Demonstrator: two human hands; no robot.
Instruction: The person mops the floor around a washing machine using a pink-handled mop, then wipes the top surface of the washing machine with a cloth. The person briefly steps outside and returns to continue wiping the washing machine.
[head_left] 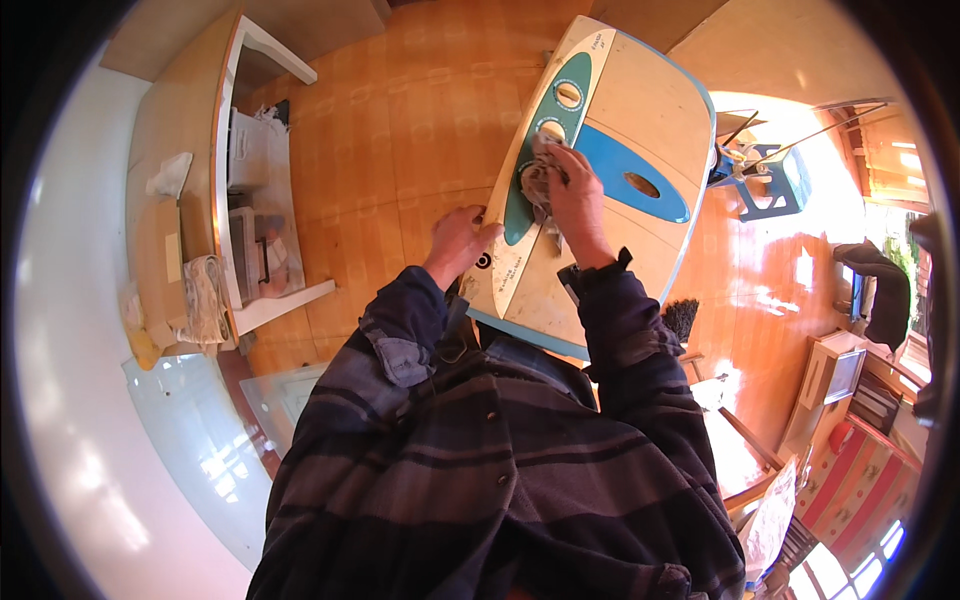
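Note:
A cream and blue washing machine [640,115] stands in front of me, its long green control panel [574,84] running along the left side of the top. Round cream knobs [568,95] sit on that panel. My right hand [577,200] is closed around a crumpled, greyish patterned cloth [536,185], which presses against the panel beside the nearer knob. Against the machine's left edge, close to a small dark round mark, rests my left hand [462,243]. Its fingers are bent over that edge, with the thumb toward the panel.
On the left, a wooden cabinet [175,110] with white edges holds plastic bins [262,250]; a folded cloth [204,298] lies on it. A blue stool [775,190] with sticks, a dark brush [680,318] and a striped red cushion [855,485] are on the right.

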